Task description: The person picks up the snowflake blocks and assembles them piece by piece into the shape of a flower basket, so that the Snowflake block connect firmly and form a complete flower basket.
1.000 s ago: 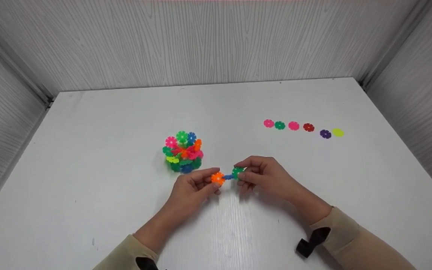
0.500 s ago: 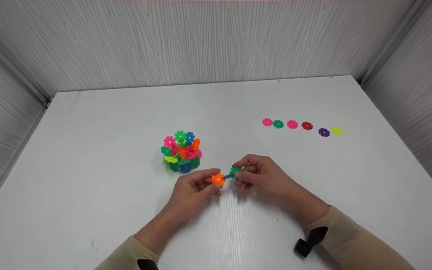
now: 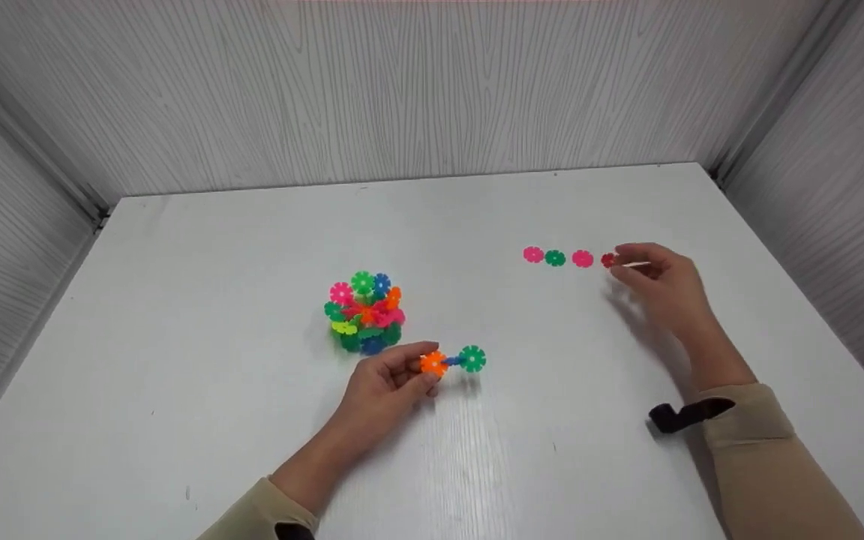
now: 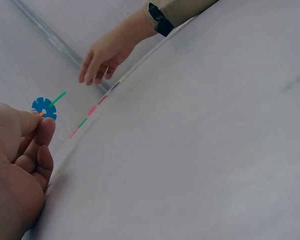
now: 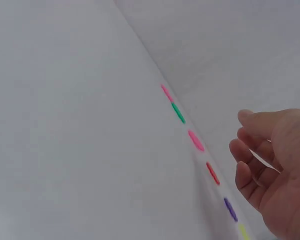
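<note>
My left hand (image 3: 383, 390) pinches an orange snowflake disc (image 3: 433, 364) between thumb and fingers. Joined to it in a short chain are a blue disc (image 3: 452, 361), seen edge-on from the head, and a green disc (image 3: 472, 358) at the free end. Over the right part of the table, my right hand (image 3: 664, 289) is raised with loosely bent fingers and nothing between them. Its fingertips overlap the red disc (image 3: 607, 260) in the head view. A purple disc (image 5: 230, 209) and a yellow disc (image 5: 244, 231) show in the right wrist view but are hidden behind that hand from the head.
A many-coloured ball of joined snowflake discs (image 3: 364, 283) stands just beyond the left hand. Left of the red disc lie a pink disc (image 3: 583, 259), a green disc (image 3: 555, 258) and another pink disc (image 3: 533, 254). Wood-grain panels (image 3: 417, 90) enclose the white table.
My right hand has let go of the green disc and moved right and away to the row of loose discs. My left hand still holds the chain in about the same place.
</note>
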{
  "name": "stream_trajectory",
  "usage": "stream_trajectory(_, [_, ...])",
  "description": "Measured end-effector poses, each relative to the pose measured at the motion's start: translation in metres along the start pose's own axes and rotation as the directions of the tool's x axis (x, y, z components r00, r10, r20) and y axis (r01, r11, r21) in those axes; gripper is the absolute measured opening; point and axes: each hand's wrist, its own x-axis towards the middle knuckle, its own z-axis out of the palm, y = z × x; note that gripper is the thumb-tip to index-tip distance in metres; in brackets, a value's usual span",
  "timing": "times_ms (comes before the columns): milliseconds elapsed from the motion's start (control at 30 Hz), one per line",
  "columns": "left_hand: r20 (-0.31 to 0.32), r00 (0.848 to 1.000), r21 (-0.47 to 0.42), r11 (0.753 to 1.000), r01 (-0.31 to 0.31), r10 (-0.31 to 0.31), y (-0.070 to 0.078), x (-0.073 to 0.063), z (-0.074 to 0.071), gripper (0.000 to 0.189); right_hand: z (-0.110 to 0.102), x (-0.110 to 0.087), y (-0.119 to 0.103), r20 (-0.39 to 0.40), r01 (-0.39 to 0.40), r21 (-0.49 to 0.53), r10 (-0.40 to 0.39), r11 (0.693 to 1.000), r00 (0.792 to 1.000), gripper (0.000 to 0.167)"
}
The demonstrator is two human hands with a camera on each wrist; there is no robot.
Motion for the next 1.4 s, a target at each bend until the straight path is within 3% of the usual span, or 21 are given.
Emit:
stream_trajectory(133, [-0.002, 1.0, 0.02, 1.0, 0.015, -0.015, -0.001, 0.0, 0.0, 0.042, -0.017, 0.003, 0.023, -0.013, -0.137, -0.014, 0.137, 0.99, 0.991, 0.049])
stream_trajectory(333, [-0.009, 1.0, 0.022, 0.999, 0.03, -0.03, -0.002, 0.001, 0.0, 0.041, -0.023, 0.009, 0.033, 0.009, -0.207, -0.103, 0.209, 0.973, 0.978, 0.057])
stream_trajectory(533, [0.003, 1.0, 0.033, 0.999, 0.015, -0.015, 0.0, 0.001, -0.001, 0.041, -0.022, 0.01, 0.033, 0.022, -0.189, -0.181, 0.196, 0.965, 0.98, 0.055])
stream_trajectory(700, [0.007, 1.0, 0.042, 0.999, 0.007, -0.007, 0.0, 0.001, -0.001, 0.042, -0.018, 0.009, 0.03, 0.017, -0.171, -0.194, 0.177, 0.966, 0.984, 0.048])
stream_trajectory(1033, [-0.001, 1.0, 0.028, 0.999, 0.016, -0.016, -0.001, 0.0, -0.001, 0.042, -0.016, 0.008, 0.028, 0.007, -0.165, -0.256, 0.173, 0.952, 0.985, 0.051])
stream_trajectory(1200, [-0.005, 1.0, 0.016, 1.0, 0.017, -0.016, 0.0, -0.001, 0.0, 0.043, -0.013, 0.007, 0.029, 0.025, -0.114, -0.289, 0.126, 0.951, 0.992, 0.041])
stream_trajectory(1300, [-0.008, 1.0, 0.012, 1.0, 0.018, -0.018, 0.0, 0.0, 0.0, 0.043, -0.009, 0.005, 0.027, 0.04, -0.085, -0.259, 0.099, 0.962, 0.994, 0.031])
stream_trajectory(1400, [-0.012, 1.0, 0.005, 1.0, 0.018, -0.018, -0.001, -0.001, 0.0, 0.043, 0.0, 0.002, 0.017, 0.097, -0.087, -0.157, 0.103, 0.984, 0.99, 0.031])
